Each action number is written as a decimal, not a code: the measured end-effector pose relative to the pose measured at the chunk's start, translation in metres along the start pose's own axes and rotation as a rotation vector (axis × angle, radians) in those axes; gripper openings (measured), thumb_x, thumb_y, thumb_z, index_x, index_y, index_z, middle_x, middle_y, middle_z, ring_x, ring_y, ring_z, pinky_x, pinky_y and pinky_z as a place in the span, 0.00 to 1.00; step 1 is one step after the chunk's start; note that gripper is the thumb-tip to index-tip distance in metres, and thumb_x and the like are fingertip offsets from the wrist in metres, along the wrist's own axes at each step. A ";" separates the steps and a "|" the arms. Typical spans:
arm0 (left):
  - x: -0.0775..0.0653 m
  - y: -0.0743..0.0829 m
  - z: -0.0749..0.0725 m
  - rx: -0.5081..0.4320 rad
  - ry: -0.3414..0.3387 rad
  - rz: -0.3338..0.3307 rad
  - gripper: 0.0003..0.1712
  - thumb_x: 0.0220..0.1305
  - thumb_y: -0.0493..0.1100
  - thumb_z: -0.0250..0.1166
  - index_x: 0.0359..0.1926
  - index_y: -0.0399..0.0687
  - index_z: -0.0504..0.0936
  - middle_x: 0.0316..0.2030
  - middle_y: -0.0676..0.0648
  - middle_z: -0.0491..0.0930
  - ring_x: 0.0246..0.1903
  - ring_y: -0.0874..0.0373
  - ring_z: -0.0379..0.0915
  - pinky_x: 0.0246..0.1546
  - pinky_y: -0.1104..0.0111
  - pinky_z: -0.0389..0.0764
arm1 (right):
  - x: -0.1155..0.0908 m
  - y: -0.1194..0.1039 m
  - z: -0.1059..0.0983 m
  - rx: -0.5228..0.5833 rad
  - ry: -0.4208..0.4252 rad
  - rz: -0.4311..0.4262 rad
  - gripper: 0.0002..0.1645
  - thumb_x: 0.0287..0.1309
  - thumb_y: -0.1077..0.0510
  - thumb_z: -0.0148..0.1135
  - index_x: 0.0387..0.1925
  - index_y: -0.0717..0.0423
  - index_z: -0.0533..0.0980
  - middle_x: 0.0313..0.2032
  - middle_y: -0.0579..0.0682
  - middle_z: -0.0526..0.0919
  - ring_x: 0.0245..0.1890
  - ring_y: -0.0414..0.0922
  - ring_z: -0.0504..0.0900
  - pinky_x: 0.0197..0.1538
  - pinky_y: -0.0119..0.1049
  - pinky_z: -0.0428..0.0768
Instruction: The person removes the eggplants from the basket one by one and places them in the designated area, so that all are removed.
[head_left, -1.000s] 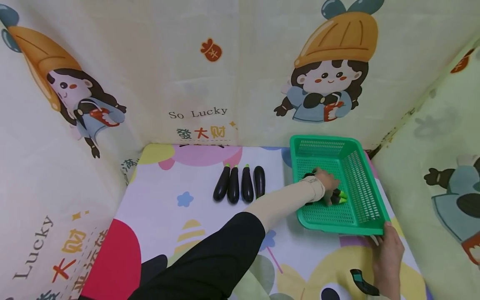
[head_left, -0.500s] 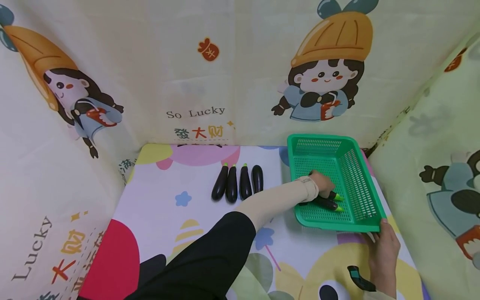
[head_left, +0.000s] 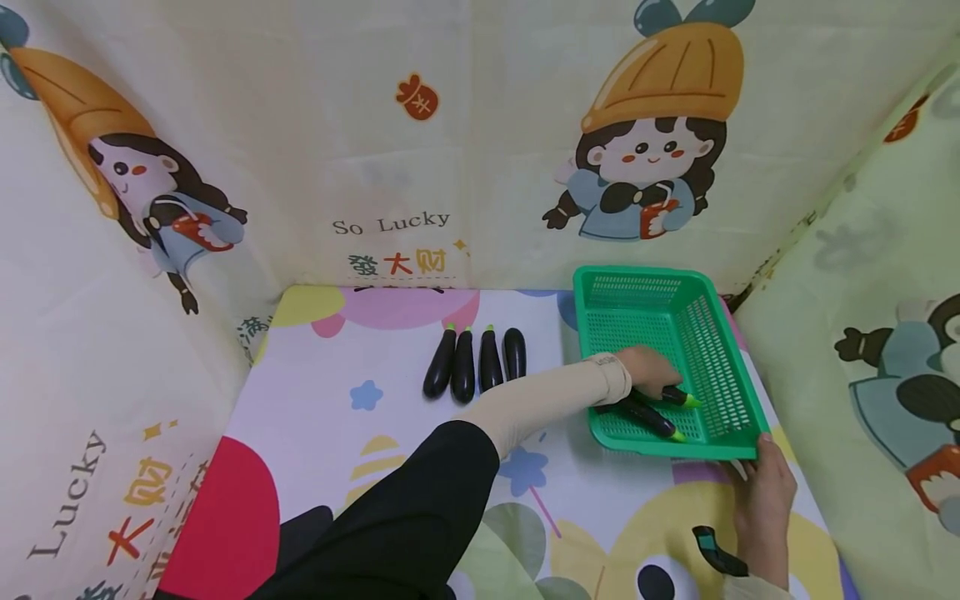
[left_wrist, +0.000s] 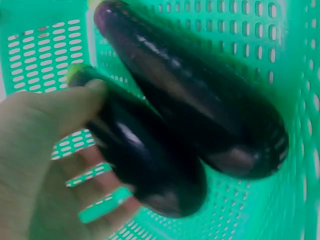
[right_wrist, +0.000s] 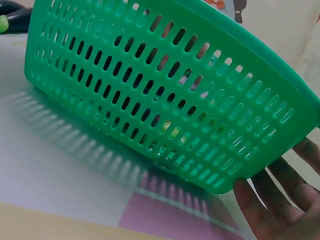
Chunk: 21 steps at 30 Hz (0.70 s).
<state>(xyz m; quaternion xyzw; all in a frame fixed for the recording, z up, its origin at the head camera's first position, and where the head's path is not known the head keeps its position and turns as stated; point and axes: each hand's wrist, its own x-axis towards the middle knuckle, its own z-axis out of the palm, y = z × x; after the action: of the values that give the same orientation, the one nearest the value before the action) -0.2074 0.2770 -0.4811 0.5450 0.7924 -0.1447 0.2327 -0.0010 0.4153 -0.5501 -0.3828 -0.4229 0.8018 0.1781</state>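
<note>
My left hand (head_left: pixel 648 369) reaches into a green plastic basket (head_left: pixel 675 451) and holds an eggplant (left_wrist: pixel 145 160). In the left wrist view the thumb (left_wrist: pixel 82 102) lies on its upper side and the fingers pass along its far side. Beside it a second eggplant (left_wrist: pixel 195 90) rests on the basket floor, its green tip pointing to the basket's front in the head view. At the basket's front right corner, my right hand (head_left: pixel 765 496) grips the rim, with fingers (right_wrist: pixel 292 185) under the corner in the right wrist view.
Several eggplants (head_left: pixel 439 367) lie in a row on the patterned tabletop (head_left: pixel 300 400), left of the basket. Printed cloth walls (head_left: pixel 525 167) enclose the back and both sides. The left forearm (head_left: pixel 540 404) crosses low over the table.
The two eggplants in the basket have spread apart, and the front one has turned with its tip nearer the basket's front. My left hand has shifted slightly; the right still holds the corner.
</note>
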 end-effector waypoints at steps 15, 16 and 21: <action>-0.043 -0.024 -0.033 -0.051 0.222 0.092 0.24 0.80 0.56 0.54 0.72 0.70 0.71 0.63 0.58 0.76 0.54 0.66 0.69 0.53 0.73 0.71 | 0.001 0.000 0.000 0.007 -0.028 0.011 0.24 0.71 0.43 0.63 0.64 0.44 0.79 0.48 0.38 0.85 0.48 0.36 0.82 0.41 0.28 0.86; -0.050 -0.028 -0.035 -0.076 0.238 0.095 0.25 0.80 0.57 0.54 0.74 0.69 0.69 0.65 0.58 0.76 0.56 0.65 0.70 0.54 0.73 0.72 | 0.001 0.000 0.000 0.005 -0.024 0.011 0.24 0.72 0.43 0.63 0.64 0.44 0.79 0.48 0.38 0.85 0.48 0.36 0.81 0.41 0.28 0.85; -0.080 -0.048 -0.035 -0.262 0.332 0.131 0.30 0.79 0.59 0.55 0.77 0.65 0.67 0.65 0.56 0.76 0.58 0.64 0.72 0.55 0.74 0.72 | 0.000 0.001 0.000 -0.016 -0.003 -0.016 0.24 0.73 0.43 0.61 0.64 0.46 0.79 0.50 0.38 0.85 0.49 0.36 0.81 0.41 0.27 0.85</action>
<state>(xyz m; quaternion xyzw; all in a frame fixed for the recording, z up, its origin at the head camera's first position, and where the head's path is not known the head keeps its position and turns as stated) -0.2355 0.2127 -0.4104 0.5770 0.7946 0.0666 0.1768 -0.0015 0.4147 -0.5513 -0.3796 -0.4327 0.7976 0.1805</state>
